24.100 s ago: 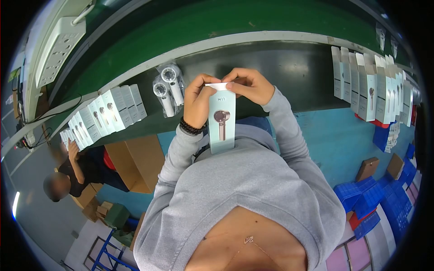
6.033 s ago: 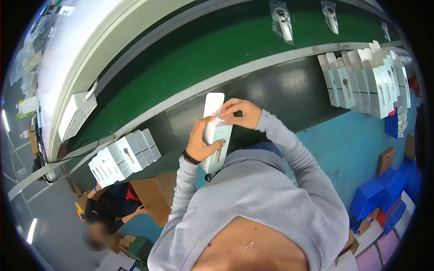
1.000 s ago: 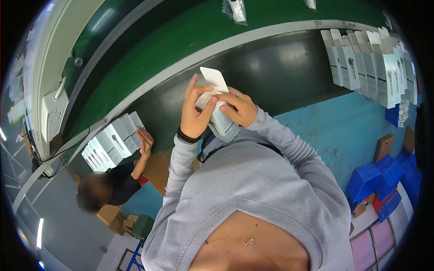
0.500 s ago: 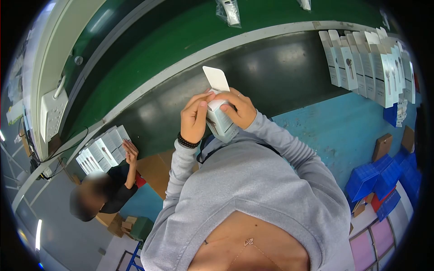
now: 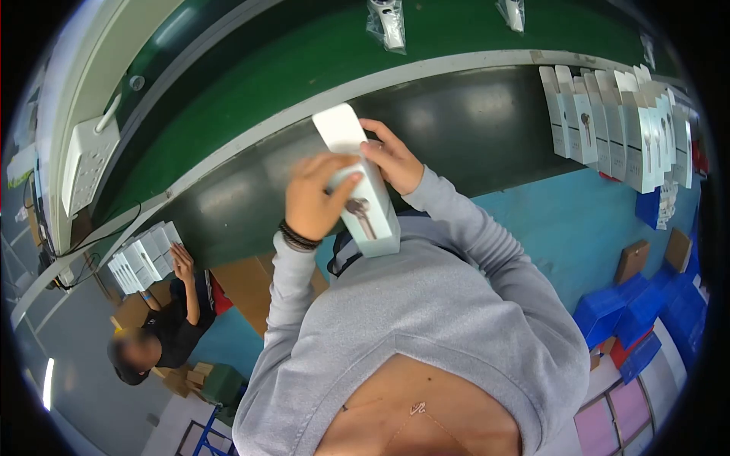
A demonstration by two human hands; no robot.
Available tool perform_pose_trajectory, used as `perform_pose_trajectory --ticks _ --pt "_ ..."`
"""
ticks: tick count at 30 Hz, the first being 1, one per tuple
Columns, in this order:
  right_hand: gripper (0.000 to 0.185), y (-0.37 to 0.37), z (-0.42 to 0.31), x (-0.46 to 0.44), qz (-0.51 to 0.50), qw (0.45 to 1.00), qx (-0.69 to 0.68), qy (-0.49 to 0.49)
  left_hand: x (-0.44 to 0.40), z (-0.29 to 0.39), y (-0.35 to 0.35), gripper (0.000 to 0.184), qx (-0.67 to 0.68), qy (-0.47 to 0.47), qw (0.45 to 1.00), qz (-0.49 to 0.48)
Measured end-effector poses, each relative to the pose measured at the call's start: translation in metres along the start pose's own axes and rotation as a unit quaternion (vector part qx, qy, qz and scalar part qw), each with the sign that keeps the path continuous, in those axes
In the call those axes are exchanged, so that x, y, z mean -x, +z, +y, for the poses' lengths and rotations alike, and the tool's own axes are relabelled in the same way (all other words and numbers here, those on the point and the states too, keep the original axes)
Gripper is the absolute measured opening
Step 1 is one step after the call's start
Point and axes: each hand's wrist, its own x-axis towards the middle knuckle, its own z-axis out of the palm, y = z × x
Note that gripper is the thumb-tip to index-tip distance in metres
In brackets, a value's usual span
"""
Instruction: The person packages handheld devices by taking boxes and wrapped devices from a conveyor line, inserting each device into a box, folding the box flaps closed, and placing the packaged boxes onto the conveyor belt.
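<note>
A tall white carton (image 5: pixel 372 216) with a picture of a whisk-like utensil on its front stands tilted against my front, its long top flap (image 5: pixel 339 128) raised. My left hand (image 5: pixel 315 194), slightly blurred, lies at the upper left edge, thumb on the printed front and fingers curled over the opening. My right hand (image 5: pixel 395 159) holds the upper right side, its thumb at the rim near the flap. What is inside the carton is hidden by the hands and walls.
Several similar cartons with raised flaps (image 5: pixel 639 137) stand in a row at the right of the dark bench (image 5: pixel 471 125). Bagged white devices (image 5: pixel 391 26) lie on the green belt beyond a pale rail. At left, a co-worker's hand (image 5: pixel 182 262) touches more cartons. Blue bins (image 5: pixel 608 308) are at lower right.
The carton has turned to show its printed front, and its flap leans further left. My left hand has shifted left and down, while my right hand has moved to the side near the rim.
</note>
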Motion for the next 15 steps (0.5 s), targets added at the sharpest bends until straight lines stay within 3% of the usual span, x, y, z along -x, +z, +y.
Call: perform_pose_trajectory --ticks 2,6,9,11,14,15 --pt "0.037 -0.014 0.010 0.000 0.013 0.998 -0.046 -0.036 0.001 0.013 0.023 0.022 -0.020 -0.036 0.999 0.012" --pt "0.023 -0.040 0.012 0.007 -0.032 0.991 0.079 -0.106 -0.004 0.010 0.054 0.022 -0.019 -0.006 0.999 0.046" --pt "0.013 -0.058 0.002 0.008 -0.067 0.984 0.138 -0.089 0.005 0.021 0.076 0.026 0.116 -0.158 0.973 0.121" --pt "0.016 -0.065 -0.005 0.012 -0.086 0.982 0.158 -0.059 0.008 0.013 0.088 0.028 0.254 -0.166 0.932 0.197" --pt "0.020 -0.067 -0.011 0.015 -0.089 0.981 0.169 -0.042 0.009 -0.012 0.088 0.025 0.332 -0.124 0.922 0.156" --pt "0.020 -0.068 -0.015 0.015 -0.094 0.964 0.243 -0.054 0.005 -0.018 0.083 0.023 0.326 -0.104 0.934 0.104"
